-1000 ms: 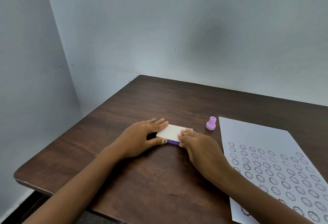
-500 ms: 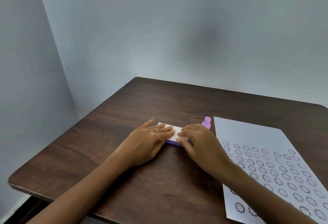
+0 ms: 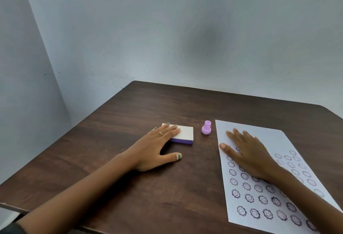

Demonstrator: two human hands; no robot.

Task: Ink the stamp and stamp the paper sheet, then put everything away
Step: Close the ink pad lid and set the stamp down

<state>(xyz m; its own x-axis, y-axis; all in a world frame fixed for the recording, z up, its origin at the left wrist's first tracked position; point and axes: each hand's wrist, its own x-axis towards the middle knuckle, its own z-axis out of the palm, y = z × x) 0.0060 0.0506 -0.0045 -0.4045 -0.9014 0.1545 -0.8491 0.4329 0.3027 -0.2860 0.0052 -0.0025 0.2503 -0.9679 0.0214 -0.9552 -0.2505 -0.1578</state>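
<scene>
Dark wood table (image 3: 130,187): lilac stamp (image 3: 206,127) upright, paper sheet (image 3: 259,193) smiley-printed, seemingly purple.

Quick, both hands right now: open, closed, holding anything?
Left hand: open, fingers resting flat on the closed ink pad, gripping nothing.
Right hand: open, palm down flat on the paper sheet, holding nothing.

Lilac stamp (image 3: 206,127) upright, closed ink pad (image 3: 183,134), stamped paper sheet (image 3: 263,168)
</scene>
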